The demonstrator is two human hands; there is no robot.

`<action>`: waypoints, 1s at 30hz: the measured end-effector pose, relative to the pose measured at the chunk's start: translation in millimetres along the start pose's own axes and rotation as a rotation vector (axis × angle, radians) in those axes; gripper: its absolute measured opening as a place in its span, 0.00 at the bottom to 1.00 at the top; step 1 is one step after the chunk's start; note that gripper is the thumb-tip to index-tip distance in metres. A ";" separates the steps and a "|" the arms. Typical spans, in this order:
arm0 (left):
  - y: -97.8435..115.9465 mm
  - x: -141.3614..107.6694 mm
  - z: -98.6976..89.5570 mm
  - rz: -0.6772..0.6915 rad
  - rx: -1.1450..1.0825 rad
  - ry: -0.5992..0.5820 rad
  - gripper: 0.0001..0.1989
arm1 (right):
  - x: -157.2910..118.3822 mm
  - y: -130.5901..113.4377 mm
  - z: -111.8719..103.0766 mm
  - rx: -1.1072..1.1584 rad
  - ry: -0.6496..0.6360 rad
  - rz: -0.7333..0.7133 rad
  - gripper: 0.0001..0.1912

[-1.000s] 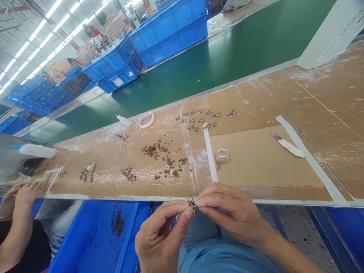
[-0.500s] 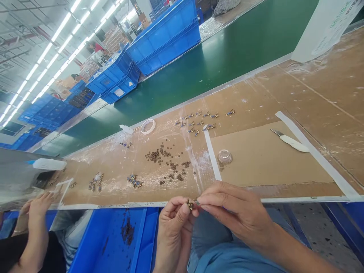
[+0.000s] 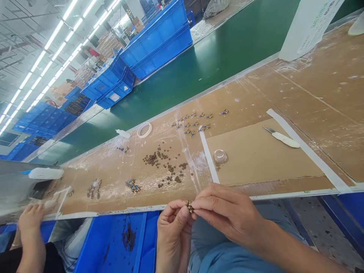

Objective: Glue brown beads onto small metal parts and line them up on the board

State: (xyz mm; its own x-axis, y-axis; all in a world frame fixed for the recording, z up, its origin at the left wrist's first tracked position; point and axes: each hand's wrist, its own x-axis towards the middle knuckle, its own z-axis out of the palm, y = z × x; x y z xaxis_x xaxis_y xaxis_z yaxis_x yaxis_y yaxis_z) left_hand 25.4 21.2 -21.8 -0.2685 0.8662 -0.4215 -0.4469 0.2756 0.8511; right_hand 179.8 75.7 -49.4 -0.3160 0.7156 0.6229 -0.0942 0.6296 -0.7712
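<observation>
Pinching a small, knobbly, dark-gold piece (image 3: 189, 207), the left hand (image 3: 174, 226) curls upward. The right hand (image 3: 229, 210), fingertips bunched, meets it, grip unclear.

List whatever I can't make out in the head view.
All in the head view:
Small piece: mostly hidden by the fingers of the left hand and right hand.
Brown pieces: too small for fine detail.
White container: cut off by the top edge.
White object: cut off by the right edge; I cannot tell what it is.
</observation>
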 end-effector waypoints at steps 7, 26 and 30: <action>5.8 -6.0 3.9 0.237 0.225 0.063 0.06 | -1.0 1.1 -0.2 -0.015 -0.002 0.009 0.06; 10.2 -19.3 4.1 1.072 0.952 -0.080 0.22 | -4.7 1.7 0.2 0.293 0.038 0.226 0.07; 11.3 -19.8 2.2 1.107 1.033 -0.053 0.19 | -6.2 5.5 1.4 0.358 0.025 0.322 0.09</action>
State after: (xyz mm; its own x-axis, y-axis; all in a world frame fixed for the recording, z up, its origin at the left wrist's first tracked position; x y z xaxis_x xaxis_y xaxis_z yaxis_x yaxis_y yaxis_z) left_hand 27.5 8.1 -3.1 -0.0174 0.8343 0.5511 0.7367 -0.3620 0.5711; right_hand 180.0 74.2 -57.7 -0.3600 0.8671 0.3443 -0.3159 0.2340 -0.9195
